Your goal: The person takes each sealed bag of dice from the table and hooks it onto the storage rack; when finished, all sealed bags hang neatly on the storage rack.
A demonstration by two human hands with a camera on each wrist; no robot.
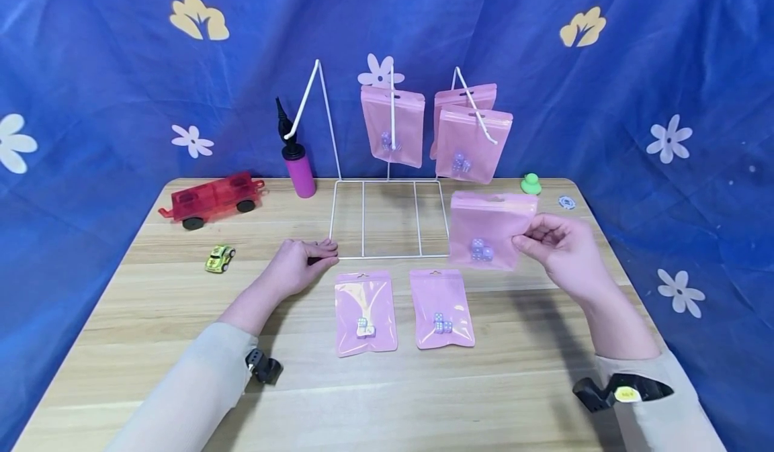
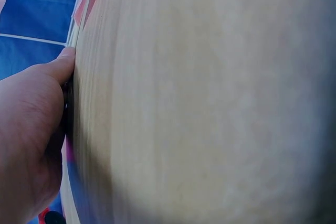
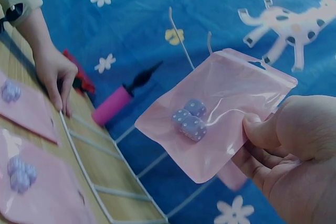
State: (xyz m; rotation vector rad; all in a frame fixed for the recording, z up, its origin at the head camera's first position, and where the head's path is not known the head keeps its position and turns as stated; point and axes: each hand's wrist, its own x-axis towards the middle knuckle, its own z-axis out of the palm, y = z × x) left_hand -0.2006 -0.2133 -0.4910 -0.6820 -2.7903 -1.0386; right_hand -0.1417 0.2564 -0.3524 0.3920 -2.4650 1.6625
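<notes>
White wire rack (image 1: 393,257) is sitting toward the back of the wooden table (image 1: 363,412), and the left hand (image 1: 297,264) has thumb and fingertips pinched on its base's front-left corner. Left of the rack there's a red toy trailer (image 1: 211,199), plus a magenta pump (image 1: 300,175) with a black nozzle standing closer in.

Next down, pink pouches: the right hand (image 1: 565,254) has a held pouch (image 1: 484,220) clamped at its right edge, up just right of the rack's front-right corner. A middle pouch (image 1: 408,126) hangs off the rack's centre prong, a front pouch (image 1: 462,144) and a rear pouch (image 1: 450,100) off its right one. Two flat pouches (image 1: 432,304) lie side by side in front of the rack.

Small stuff: yellow-green toy car (image 1: 220,258) left of the rack, green knobby thing (image 1: 531,184) right of it, blue-and-white chip (image 1: 566,202) further right. Tiniest are the dice (image 1: 480,250) bunched low in the held pouch.
</notes>
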